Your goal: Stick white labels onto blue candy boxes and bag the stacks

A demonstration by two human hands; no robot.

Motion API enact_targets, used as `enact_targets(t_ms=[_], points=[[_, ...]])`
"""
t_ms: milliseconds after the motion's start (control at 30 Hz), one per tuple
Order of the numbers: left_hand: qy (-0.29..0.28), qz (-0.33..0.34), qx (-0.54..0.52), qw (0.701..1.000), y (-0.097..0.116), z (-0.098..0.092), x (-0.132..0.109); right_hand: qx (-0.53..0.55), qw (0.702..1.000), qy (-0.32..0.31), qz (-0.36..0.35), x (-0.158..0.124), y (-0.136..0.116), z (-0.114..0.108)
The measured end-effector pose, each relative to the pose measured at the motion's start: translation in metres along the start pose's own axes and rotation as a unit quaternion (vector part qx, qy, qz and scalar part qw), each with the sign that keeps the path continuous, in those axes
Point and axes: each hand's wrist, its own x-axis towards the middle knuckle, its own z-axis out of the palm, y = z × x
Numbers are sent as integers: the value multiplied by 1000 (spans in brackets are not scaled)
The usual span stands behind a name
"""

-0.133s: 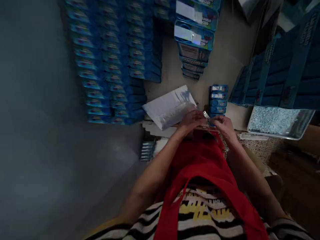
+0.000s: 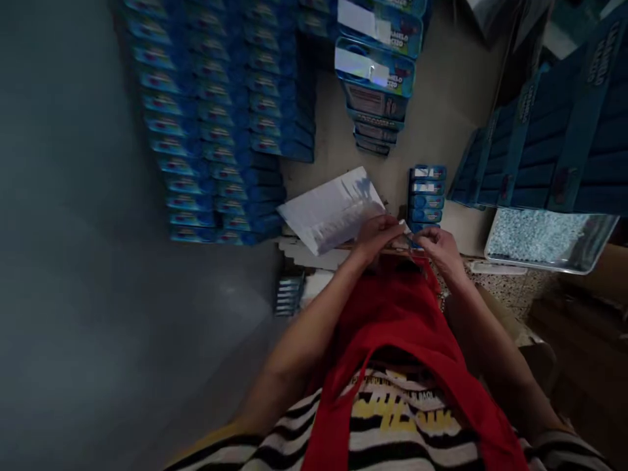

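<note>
In the head view both my hands are close together at the table's near edge, in front of my red apron. My left hand [image 2: 375,237] has its thumb and fingertips closed at a small white strip [image 2: 403,226], which looks like a sticker. From the other side, my right hand [image 2: 440,250] pinches at the lower end of the same strip; its fingertips are partly hidden. Just beyond them stands a short row of small blue boxes [image 2: 426,201], the farthest ones bearing white labels. Left of my hands lies a white sheet [image 2: 333,209] with a glossy surface, partly behind my left hand.
Tall stacks of blue boxes [image 2: 226,150] fill the left side. A column of larger blue boxes with white strips [image 2: 375,69] stands at the back. At right, a clear tray [image 2: 596,252] of pale blue pieces sits below more blue boxes [image 2: 549,144].
My left fingertips have moved right and closed on the white strip, covering more of it. My right hand has barely moved. The view has shifted slightly.
</note>
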Motion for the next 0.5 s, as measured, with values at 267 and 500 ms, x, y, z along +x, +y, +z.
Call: enact_targets(t_ms=[267,500], points=[[86,58,-34,994,-11,21,12,-113,989,81,-59,14,1,-16],[214,163,-66,961,-14,48,39,-247,946,194,-82,61,-17,-17]])
